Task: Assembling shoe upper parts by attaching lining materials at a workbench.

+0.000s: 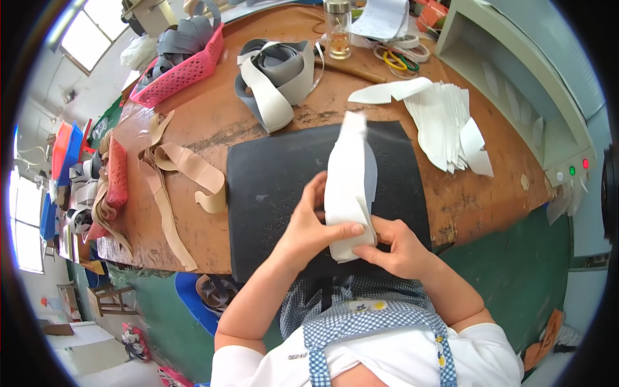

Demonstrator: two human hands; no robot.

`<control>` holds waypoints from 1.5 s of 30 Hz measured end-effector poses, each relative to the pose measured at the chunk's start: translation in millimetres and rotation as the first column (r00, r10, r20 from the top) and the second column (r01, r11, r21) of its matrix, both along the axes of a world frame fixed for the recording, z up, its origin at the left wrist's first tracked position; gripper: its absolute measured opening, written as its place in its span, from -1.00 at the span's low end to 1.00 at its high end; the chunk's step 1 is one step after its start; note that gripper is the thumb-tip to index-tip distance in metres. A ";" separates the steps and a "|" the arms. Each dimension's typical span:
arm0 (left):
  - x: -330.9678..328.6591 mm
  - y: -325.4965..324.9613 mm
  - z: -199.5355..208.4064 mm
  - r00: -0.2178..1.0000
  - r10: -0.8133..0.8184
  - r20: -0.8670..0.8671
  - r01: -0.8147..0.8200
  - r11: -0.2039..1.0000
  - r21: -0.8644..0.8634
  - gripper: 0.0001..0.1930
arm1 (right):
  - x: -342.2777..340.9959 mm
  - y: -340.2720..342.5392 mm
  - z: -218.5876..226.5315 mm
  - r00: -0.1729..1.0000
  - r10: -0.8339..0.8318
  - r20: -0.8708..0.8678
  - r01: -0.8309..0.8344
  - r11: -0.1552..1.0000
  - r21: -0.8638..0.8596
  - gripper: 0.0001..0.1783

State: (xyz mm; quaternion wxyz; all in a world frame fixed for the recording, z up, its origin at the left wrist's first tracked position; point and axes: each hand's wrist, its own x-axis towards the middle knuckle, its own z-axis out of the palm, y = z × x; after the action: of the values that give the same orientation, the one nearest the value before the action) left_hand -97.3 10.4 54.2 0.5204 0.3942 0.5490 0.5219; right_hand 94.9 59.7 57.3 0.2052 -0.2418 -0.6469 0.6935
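Note:
Both my hands hold a stack of long white cut strips (pixel 347 177) upright above a black mat (pixel 271 187). My left hand (pixel 306 226) wraps round the stack's left side, its thumb laid across the front. On the lower right, my right hand (pixel 398 246) pinches the stack's edge between thumb and fingers. A greyish-blue layer shows along the right side of the stack. To the right of the mat, more white strips (pixel 442 122) lie fanned out on the brown table (pixel 490 200).
A grey-and-white strap roll (pixel 277 71) and beige straps (pixel 169 187) lie on the table. Pink baskets (pixel 184 74) hold grey straps at the left. Farther back stand a glass jar (pixel 338 32) and scissors (pixel 396 60). A grey machine (pixel 516 84) borders the right side.

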 end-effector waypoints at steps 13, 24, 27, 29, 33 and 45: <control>2.7 -12.6 8.9 0.888 0.160 0.431 -0.163 0.986 -0.031 -0.73 | -17.4 0.0 19.1 0.990 -0.106 0.097 0.090 0.983 0.162 -0.77; -38.9 9.6 13.9 0.837 0.173 0.519 -0.165 0.984 -0.062 -0.60 | -37.0 27.0 13.4 0.987 -0.157 0.028 0.156 0.987 0.047 -0.62; -29.7 13.5 25.6 0.775 0.153 0.614 -0.186 0.983 -0.011 -0.48 | -49.8 34.4 21.3 0.968 -0.251 -0.024 0.252 0.957 0.145 -0.57; -14.7 12.2 18.7 0.781 0.324 0.534 -0.237 0.945 -0.227 -0.47 | -61.8 37.1 23.6 0.953 -0.296 -0.058 0.301 0.942 0.150 -0.53; -8.0 -12.4 8.6 0.866 0.112 0.487 -0.090 0.994 -0.068 -0.64 | -73.5 39.7 10.3 0.927 -0.362 -0.093 0.374 0.904 0.206 -0.49; 15.0 -12.0 2.9 0.873 0.345 0.346 -0.414 0.897 0.151 -0.69 | -95.2 25.3 -1.2 0.817 -0.542 -0.196 0.576 0.758 0.305 -0.46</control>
State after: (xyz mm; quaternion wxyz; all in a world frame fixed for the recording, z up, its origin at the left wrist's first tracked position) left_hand -82.3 -1.7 57.0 0.4399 0.2461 0.4657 0.7273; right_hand -0.3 84.9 56.1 0.4734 -0.3496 -0.6474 0.4844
